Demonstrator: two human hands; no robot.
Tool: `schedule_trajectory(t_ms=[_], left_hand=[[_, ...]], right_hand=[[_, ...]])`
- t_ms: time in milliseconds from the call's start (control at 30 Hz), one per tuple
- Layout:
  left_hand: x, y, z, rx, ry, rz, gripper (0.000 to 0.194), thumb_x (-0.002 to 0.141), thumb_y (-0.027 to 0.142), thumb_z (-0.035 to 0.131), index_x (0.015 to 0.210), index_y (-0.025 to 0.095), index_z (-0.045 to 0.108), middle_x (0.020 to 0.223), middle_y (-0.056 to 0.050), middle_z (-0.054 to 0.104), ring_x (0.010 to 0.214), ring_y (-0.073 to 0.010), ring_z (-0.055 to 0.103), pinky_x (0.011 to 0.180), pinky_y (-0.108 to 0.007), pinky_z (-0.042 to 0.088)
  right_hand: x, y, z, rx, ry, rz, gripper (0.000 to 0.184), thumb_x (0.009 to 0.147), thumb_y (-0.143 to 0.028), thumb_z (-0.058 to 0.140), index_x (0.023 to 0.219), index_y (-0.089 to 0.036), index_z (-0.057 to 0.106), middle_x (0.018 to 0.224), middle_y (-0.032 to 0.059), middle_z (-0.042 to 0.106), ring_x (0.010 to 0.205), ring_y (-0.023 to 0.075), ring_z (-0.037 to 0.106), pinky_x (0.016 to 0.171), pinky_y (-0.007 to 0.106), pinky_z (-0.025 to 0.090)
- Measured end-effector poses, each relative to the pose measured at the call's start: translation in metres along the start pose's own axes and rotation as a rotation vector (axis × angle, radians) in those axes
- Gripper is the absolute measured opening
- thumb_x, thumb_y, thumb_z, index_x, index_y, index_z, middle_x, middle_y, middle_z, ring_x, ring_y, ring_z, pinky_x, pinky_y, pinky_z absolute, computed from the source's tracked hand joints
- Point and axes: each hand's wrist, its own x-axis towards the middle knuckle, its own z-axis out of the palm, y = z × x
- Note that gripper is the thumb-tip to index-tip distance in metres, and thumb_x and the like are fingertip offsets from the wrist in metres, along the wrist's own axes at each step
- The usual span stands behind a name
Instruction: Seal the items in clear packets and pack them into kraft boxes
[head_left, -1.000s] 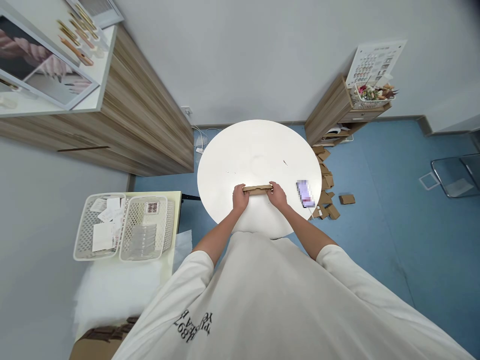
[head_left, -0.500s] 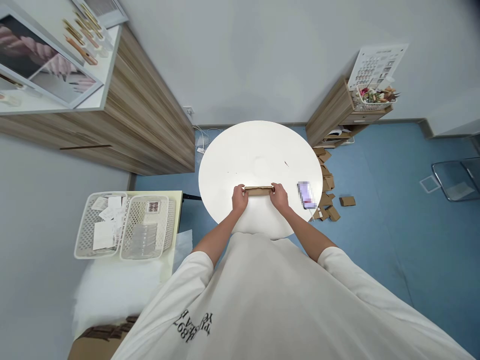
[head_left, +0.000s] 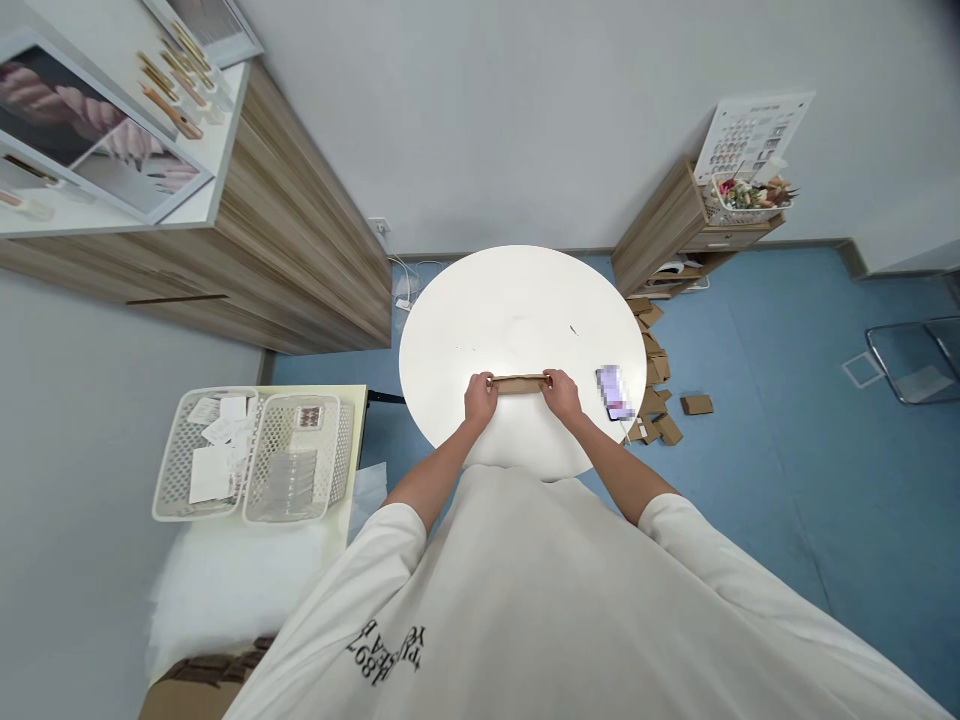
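Note:
A small brown cardboard box [head_left: 519, 385] is held at the near part of the round white table [head_left: 517, 300]. My left hand [head_left: 481, 398] grips its left end, and my right hand [head_left: 561, 396] grips its right end. The fingers of both hands are bent round the ends, with the fingertips partly hidden. The box's long side faces me, and a narrow gap shows along its top edge. Right of my right hand lies a phone [head_left: 613, 390] with a lilac screen, a cable running off the table edge.
Several small cardboard boxes [head_left: 654, 368] lie on the floor right of the table, one [head_left: 697, 404] apart. Two white baskets [head_left: 289, 400] with papers and clear plastic pieces stand on a side table at left. A wooden cabinet [head_left: 315, 220] rises behind them; a smaller cabinet [head_left: 660, 225] stands back right.
The top of the cardboard box looks slightly flatter and more closed than before. Both hands keep their hold at its ends. The whole view has shifted slightly.

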Motion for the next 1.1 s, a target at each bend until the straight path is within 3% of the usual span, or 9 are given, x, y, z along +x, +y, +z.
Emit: schedule_trajectory(t_ms=[600,900,1100], left_hand=[[0.002,0.003,-0.009,0.005,-0.023,-0.023,0.02,0.083,0.014,0.062,0.101,0.023,0.064,0.09,-0.004,0.062,0.087,-0.022,0.062,0.078,-0.035,0.05],[0.007,-0.017,-0.02,-0.05,-0.147,0.151,0.036,0.087,0.013,0.06,0.121,0.024,0.063,0.103,-0.005,0.063,0.099,-0.0209,0.064,0.095,-0.038,0.053],[0.012,-0.017,-0.027,-0.105,-0.173,0.112,0.03,0.09,0.017,0.059,0.118,0.024,0.066,0.107,-0.006,0.065,0.1,-0.0204,0.065,0.096,-0.037,0.054]], right_hand=[[-0.005,0.005,0.0,-0.058,-0.036,-0.099,0.037,0.101,-0.025,0.042,0.133,-0.021,0.059,0.112,0.0103,0.063,0.098,0.0242,0.061,0.089,0.035,0.049],[-0.009,0.006,-0.005,-0.035,-0.079,-0.149,0.042,0.1,-0.021,0.04,0.139,-0.02,0.053,0.117,0.0116,0.063,0.102,0.0251,0.061,0.091,0.037,0.05],[-0.006,0.006,-0.007,-0.026,-0.103,-0.15,0.04,0.099,-0.02,0.041,0.137,-0.022,0.055,0.118,0.0107,0.063,0.102,0.0249,0.062,0.092,0.038,0.049]])
